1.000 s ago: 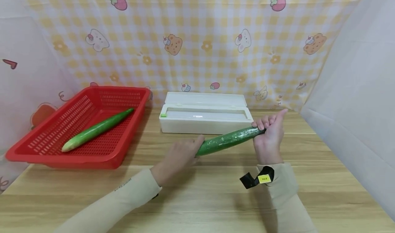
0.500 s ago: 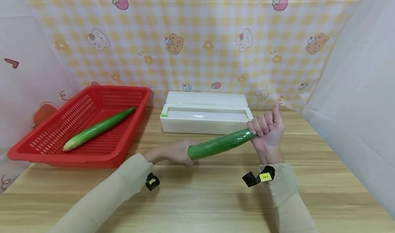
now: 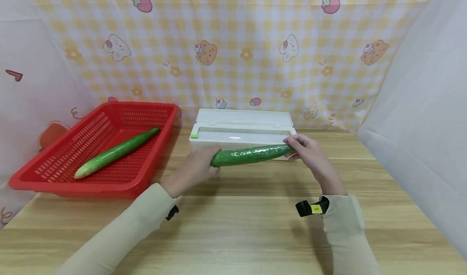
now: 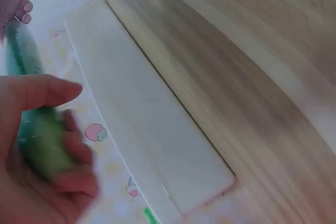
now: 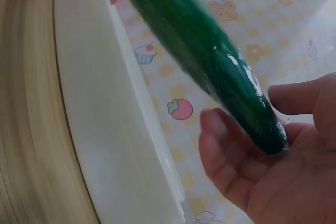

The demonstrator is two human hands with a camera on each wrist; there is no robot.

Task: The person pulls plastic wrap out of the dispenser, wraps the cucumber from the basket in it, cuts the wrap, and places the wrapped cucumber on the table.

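A dark green cucumber (image 3: 251,154), shiny as if covered in clear film, is held nearly level above the table between both hands. My left hand (image 3: 196,166) grips its thicker left end; in the left wrist view the fingers and thumb curl round it, slightly blurred. At the narrow right end, my right hand (image 3: 308,153) holds the tip between thumb and fingers. The right wrist view shows that tip against the palm side of the hand (image 5: 262,166), with glossy film on it. Just behind the cucumber stands a white box (image 3: 204,144) with its lid (image 3: 243,116) raised.
On the left stands a red plastic basket (image 3: 140,178), and a second cucumber (image 3: 116,152) lies in it. The wooden table (image 3: 251,226) stretches in front. A checked cloth (image 3: 233,76) hangs behind, and a white sheet (image 3: 412,105) closes off the right side.
The cucumber has swung from a slant to nearly level, its left end rising. My left hand has moved left. My right hand has turned over, its upright thumb now on the tip.
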